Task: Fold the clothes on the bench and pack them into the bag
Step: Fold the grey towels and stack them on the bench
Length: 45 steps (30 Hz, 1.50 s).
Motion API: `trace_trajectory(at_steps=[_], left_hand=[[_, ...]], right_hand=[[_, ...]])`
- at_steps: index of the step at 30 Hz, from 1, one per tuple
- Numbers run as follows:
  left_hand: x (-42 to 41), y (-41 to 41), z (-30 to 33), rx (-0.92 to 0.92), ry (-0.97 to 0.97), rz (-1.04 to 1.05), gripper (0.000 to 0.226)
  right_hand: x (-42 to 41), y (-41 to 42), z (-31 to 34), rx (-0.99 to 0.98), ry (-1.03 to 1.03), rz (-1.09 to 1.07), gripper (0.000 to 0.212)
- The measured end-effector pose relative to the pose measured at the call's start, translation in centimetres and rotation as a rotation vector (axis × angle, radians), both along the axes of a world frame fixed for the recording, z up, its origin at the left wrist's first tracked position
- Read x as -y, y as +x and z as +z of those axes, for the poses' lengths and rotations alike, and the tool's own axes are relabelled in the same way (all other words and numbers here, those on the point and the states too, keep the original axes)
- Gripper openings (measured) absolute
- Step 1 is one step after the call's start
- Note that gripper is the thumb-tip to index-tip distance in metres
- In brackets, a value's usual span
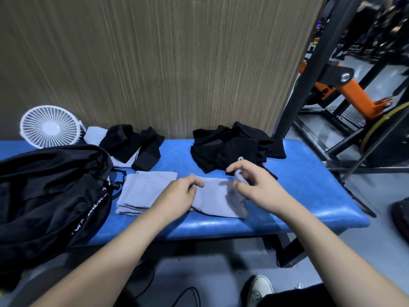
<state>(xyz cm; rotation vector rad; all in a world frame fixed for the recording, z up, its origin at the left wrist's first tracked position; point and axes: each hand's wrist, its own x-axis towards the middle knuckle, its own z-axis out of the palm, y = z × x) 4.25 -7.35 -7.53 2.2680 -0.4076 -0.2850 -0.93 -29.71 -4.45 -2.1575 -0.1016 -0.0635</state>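
A blue padded surface holds an open black bag at left. A soft, light grey garment lies at the near edge, best taken by its corners. The left hand presses it flat with curled fingers; the right hand pinches its far corner.

**A Gym Floor, Seen From a Padded Bench**

The place was a gym. Under the hands lay a blue vinyl-padded bench on black steel legs. Beyond the right hand, off to its right, stood a black steel machine frame with an orange lever arm and a plate-like disc, on a grey floor. Behind both hands rose a wood-grain wall panel. Left of the left hand sat a black sports bag.
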Motion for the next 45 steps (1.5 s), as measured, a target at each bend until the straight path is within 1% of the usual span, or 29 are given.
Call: trace_trajectory(at_steps=[3, 5, 8, 11, 13, 14, 16, 17, 18, 19, 21, 22, 23, 24, 26, 28, 31, 32, 34, 37, 40, 43, 45], left_hand=[[0.0, 0.3, -0.2, -0.005, -0.039, 0.002, 0.024], [0.1, 0.4, -0.2, -0.008, -0.030, -0.014, 0.024], [0.1, 0.4, -0.4, -0.080, -0.110, -0.023, 0.022], [0.1, 0.1, -0.4, -0.116, -0.140, -0.021, 0.036], [0.3, 0.0, -0.3, -0.059, -0.074, -0.015, 0.038], [0.4, 0.0, -0.2, -0.034, -0.046, -0.010, 0.034], [0.7, 0.0, -0.2, -0.006, -0.028, 0.000, 0.016], [0.8, 0.1, -0.2, -0.003, -0.034, 0.007, 0.006], [0.8, 0.1, -0.1, -0.015, -0.059, 0.015, 0.003], [0.9, 0.1, 0.1, -0.031, -0.102, 0.022, 0.005], [0.7, 0.1, 0.6, -0.077, -0.213, 0.042, 0.011], [0.5, 0.1, 1.0, -0.100, -0.261, 0.052, 0.013], [0.2, 0.2, 1.2, -0.119, -0.305, 0.064, 0.015], [-0.1, 0.3, 1.5, -0.135, -0.344, 0.080, 0.015], [-1.0, 0.5, 2.1, -0.153, -0.430, 0.119, 0.016], [-2.0, 0.7, 2.8, -0.142, -0.501, 0.144, 0.016], [-3.6, 0.8, 3.4, -0.119, -0.543, 0.164, 0.017], [-4.2, 0.8, 3.4, -0.110, -0.545, 0.169, 0.016], [-5.4, 1.0, 3.4, -0.090, -0.549, 0.186, 0.013], [-7.2, 1.2, 3.0, -0.054, -0.533, 0.247, 0.009], [-9.0, 1.2, 3.0, 0.007, -0.484, 0.325, 0.008], [-11.1, 1.3, 2.6, 0.045, -0.392, 0.358, 0.015], [-12.1, 1.2, 2.2, 0.054, -0.313, 0.356, 0.024]], right_hand=[[-2.7, 0.8, -0.4, 0.037, -0.046, 0.075, 0.037], [-4.1, 1.5, -0.9, 0.017, -0.075, 0.114, 0.043], [-5.6, 2.2, -1.8, -0.062, -0.176, 0.142, 0.063], [-6.0, 2.3, -2.0, -0.150, -0.233, 0.152, 0.088], [-5.8, 2.2, -1.8, -0.187, -0.206, 0.156, 0.100], [-5.5, 2.0, -1.6, -0.211, -0.163, 0.168, 0.104], [-4.8, 1.5, -1.2, -0.259, -0.044, 0.222, 0.108], [-4.4, 1.4, -1.0, -0.265, 0.013, 0.241, 0.104], [-3.9, 1.3, -0.9, -0.247, 0.058, 0.232, 0.094], [-3.4, 1.4, -0.8, -0.207, 0.095, 0.187, 0.080], [-2.3, 1.9, -0.8, -0.100, 0.124, 0.020, 0.050], [-1.8, 2.0, -0.8, -0.057, 0.105, -0.065, 0.039], [-1.4, 2.1, -0.8, -0.037, 0.074, -0.128, 0.033], [-1.3, 2.2, -0.8, -0.044, 0.059, -0.161, 0.031], [-1.4, 2.1, -1.0, -0.118, 0.107, -0.157, 0.035], [-2.2, 2.2, -1.0, -0.182, 0.224, -0.106, 0.042], [-3.9, 2.6, -0.8, -0.194, 0.469, -0.033, 0.057], [-4.4, 2.8, -0.7, -0.190, 0.532, -0.011, 0.059], [-5.6, 3.2, -0.4, -0.170, 0.588, 0.023, 0.054], [-7.4, 3.9, -0.2, -0.153, 0.580, 0.045, 0.044], [-9.0, 4.7, -0.5, -0.157, 0.562, 0.065, 0.050], [-10.6, 5.0, -1.1, -0.146, 0.459, 0.065, 0.051], [-11.5, 5.0, -1.6, -0.174, 0.409, 0.064, 0.050]])
